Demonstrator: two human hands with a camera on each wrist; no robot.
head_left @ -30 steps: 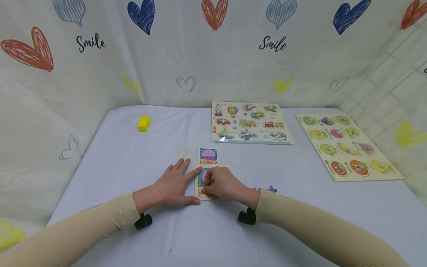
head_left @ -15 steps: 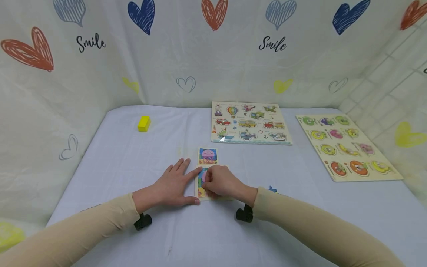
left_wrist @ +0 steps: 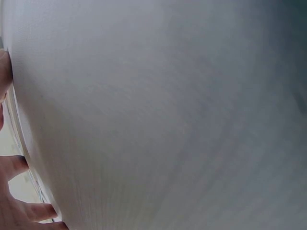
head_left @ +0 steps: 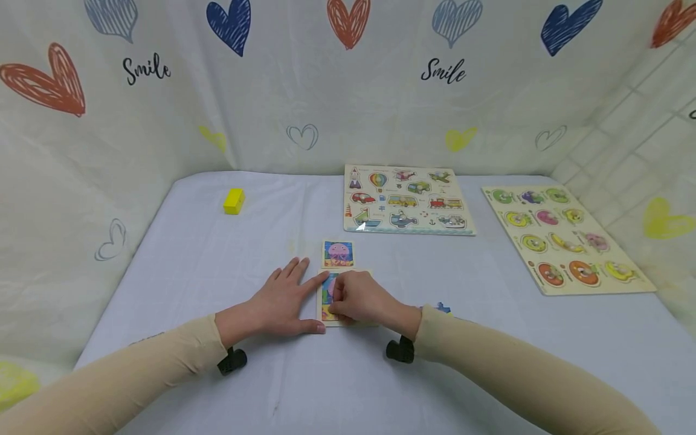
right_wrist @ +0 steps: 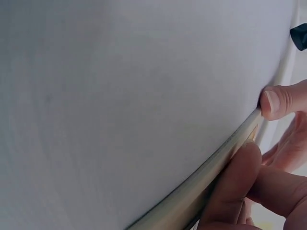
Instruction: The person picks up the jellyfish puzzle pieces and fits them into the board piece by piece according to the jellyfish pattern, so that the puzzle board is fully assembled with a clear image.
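Observation:
In the head view, a small jigsaw board [head_left: 319, 314] with a bright sea picture lies on the white-covered table. Above its far edge is a square card [head_left: 338, 254] showing a pink jellyfish. My left hand [head_left: 283, 299] lies spread, palm down, with thumb and index fingertips at the board's left edge. My right hand [head_left: 361, 297] is over the board with curled fingers, fingertips down on the picture; in the right wrist view its thumb and finger [right_wrist: 240, 177] are close together at the board. Whether they pinch a piece I cannot tell.
Blue jigsaw pieces [head_left: 443, 308] show past the right sleeve, partly hidden by it. A vehicle puzzle board [head_left: 408, 199] lies at the back, a fruit puzzle board [head_left: 565, 238] at the right. A yellow block [head_left: 234, 201] stands back left. Printed curtain [head_left: 370, 90] hangs behind.
My right hand and forearm shift slightly over the board, covering and then again showing more of the loose pieces beside the sleeve. The left hand stays put.

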